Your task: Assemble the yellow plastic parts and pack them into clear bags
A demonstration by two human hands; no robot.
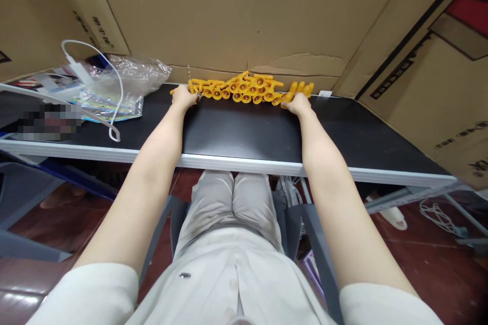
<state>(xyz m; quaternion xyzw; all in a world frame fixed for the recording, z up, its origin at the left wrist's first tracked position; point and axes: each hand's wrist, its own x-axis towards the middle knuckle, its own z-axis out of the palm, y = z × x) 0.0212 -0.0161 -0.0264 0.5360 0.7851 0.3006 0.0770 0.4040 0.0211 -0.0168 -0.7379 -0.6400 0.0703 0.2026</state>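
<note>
A heap of several small yellow plastic parts (246, 88) lies at the back of a black table (244, 132), against a cardboard wall. My left hand (184, 96) rests at the heap's left end, its fingers curled over some of the parts, and a short metal chain shows beside it. At the heap's right end is my right hand (297, 104), fingers closed round one or two yellow parts. Both arms stretch straight forward over the table.
A crumpled clear plastic bag (125, 84) and a white charger with its cable (82, 72) lie at the table's left. Cardboard boxes (430, 71) close in the back and right. The table's pale front edge (244, 163) runs above my knees.
</note>
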